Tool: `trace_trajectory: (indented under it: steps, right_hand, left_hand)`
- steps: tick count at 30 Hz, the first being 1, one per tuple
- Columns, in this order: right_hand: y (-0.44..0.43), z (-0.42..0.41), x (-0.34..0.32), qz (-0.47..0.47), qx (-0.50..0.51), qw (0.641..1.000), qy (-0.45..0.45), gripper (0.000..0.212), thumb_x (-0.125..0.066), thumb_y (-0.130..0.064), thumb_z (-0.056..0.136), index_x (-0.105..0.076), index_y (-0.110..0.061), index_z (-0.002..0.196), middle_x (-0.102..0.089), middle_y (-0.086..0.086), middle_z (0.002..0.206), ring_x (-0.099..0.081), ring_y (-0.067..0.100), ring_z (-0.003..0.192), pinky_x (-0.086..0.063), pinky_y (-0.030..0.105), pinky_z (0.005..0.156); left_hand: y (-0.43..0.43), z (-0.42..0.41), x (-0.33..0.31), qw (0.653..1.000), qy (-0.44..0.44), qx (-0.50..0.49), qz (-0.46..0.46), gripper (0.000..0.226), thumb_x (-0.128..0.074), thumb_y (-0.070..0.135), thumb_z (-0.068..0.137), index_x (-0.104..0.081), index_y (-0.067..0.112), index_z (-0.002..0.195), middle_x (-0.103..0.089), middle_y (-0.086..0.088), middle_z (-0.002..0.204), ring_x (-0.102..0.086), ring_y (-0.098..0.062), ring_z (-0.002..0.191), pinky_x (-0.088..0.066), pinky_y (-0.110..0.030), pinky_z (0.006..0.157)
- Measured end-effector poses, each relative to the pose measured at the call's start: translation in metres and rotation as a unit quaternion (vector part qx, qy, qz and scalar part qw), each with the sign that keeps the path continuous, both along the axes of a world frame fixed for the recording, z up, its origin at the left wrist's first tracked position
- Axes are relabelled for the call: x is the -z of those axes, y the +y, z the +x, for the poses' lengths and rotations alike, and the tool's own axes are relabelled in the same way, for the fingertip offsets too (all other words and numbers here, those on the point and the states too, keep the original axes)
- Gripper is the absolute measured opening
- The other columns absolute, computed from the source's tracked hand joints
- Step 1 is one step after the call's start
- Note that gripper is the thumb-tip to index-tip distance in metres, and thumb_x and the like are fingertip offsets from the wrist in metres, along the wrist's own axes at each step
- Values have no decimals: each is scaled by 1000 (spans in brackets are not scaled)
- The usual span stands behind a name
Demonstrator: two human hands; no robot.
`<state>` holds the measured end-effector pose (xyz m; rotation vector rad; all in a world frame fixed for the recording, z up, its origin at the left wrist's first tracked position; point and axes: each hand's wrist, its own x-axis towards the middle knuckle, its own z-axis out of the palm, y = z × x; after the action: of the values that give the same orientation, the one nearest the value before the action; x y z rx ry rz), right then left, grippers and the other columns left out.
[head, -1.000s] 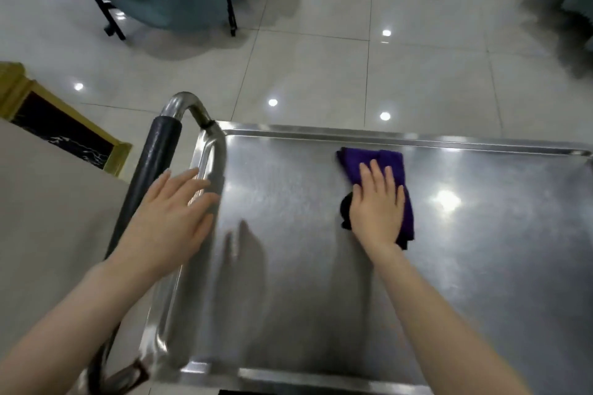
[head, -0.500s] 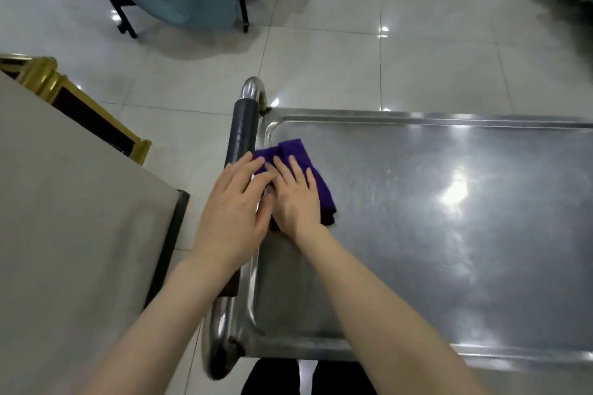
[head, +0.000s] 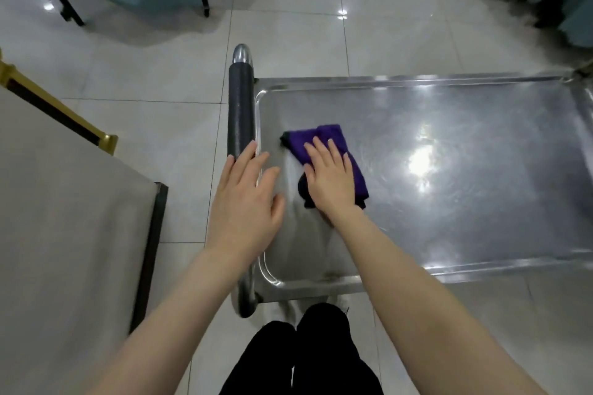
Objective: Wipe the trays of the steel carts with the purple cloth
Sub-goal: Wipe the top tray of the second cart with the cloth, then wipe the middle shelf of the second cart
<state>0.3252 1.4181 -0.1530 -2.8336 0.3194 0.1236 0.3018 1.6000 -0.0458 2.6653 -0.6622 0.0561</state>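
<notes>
Steel tray (head: 449,202) gleams, tiled floor (head: 288,48); right hand (head: 332,179) flat on purple cloth (head: 333,138), left hand (head: 244,212) fingers (head: 245,157) apart

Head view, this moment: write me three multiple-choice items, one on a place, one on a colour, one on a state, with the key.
1. Where on the tray does the cloth lie? A right end; B left part, near the handle; C against the near rim.
2. The cloth's colour? A purple; B white; C green.
3. The right hand is: A clenched, empty; B lifted clear; C flat on the cloth, fingers straight.
Key: B, it sits close to the handle; A, purple shows beyond the fingertips; C, the palm presses it down.
</notes>
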Motion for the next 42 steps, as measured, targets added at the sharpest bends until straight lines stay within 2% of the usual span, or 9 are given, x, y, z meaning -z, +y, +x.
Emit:
trace_trajectory:
  steps: [10,14,19,21,24,28,34,39,42]
  right_hand:
    - [9,-153,15,16,-166,986,-29,51,-42,-37,99,-33,-35,149,-24,-14,159,-14,11,149,-13,39,120]
    - [-107,-161,10,-32,110,993,-28,48,-39,-34,102,-35,-28,149,-27,-8,158,-19,18,148,-20,49,118]
    - [-155,-133,5,-34,364,931,0,51,-34,-32,103,-27,-24,153,-19,-4,162,-9,23,150,-13,55,118]
    - [-117,-105,5,-39,320,947,-4,52,-35,-34,103,-25,-28,153,-17,-6,162,-8,21,150,-11,52,119]
    - [-37,-71,6,-32,89,996,-6,53,-40,-34,100,-29,-32,151,-20,-8,161,-11,20,150,-13,49,118]
    - [5,-108,2,10,-134,991,-10,51,-42,-33,100,-33,-32,150,-24,-9,160,-12,16,149,-6,43,121]
    - [-35,-215,-6,-21,-94,995,-27,45,-43,-35,99,-47,-28,143,-37,-9,154,-29,17,145,-26,47,117]
    - [-50,-248,-2,-52,-102,986,-123,46,-72,-14,84,-63,-19,128,-60,-3,134,-57,25,121,-48,44,95]
    - [-52,-269,0,-54,-97,980,-162,49,-70,-3,80,-63,-16,127,-63,0,129,-60,28,110,-51,42,82]
  left_hand:
    - [-22,-21,-10,997,15,-10,78,45,-60,17,86,-54,9,130,-46,-20,143,-21,-38,145,-15,-50,120]
    - [-43,-39,-1,994,64,54,69,45,-56,24,88,-53,16,132,-37,-14,151,-18,-32,147,-12,-49,120]
    - [-32,-59,21,990,115,59,61,43,-62,16,84,-58,11,126,-44,-18,145,-28,-35,143,-23,-54,116]
    - [-31,-69,24,991,122,51,29,41,-63,11,82,-61,8,123,-50,-18,139,-35,-36,139,-29,-55,113]
    - [-30,-77,27,993,117,36,-5,37,-63,2,81,-63,2,117,-53,-22,134,-39,-39,136,-34,-54,110]
    - [-33,-70,30,991,130,-21,6,32,-57,7,87,-61,4,119,-47,-20,141,-29,-34,141,-28,-51,115]
    - [-29,-83,41,994,106,9,17,32,-61,9,86,-61,4,118,-49,-21,139,-35,-36,138,-33,-51,111]
    - [-24,-139,56,992,88,86,37,34,-68,9,80,-65,9,113,-59,-13,127,-47,-33,129,-42,-50,102]
    - [-22,-184,69,992,77,100,9,30,-58,13,84,-66,11,112,-61,-8,124,-51,-29,126,-45,-47,100]
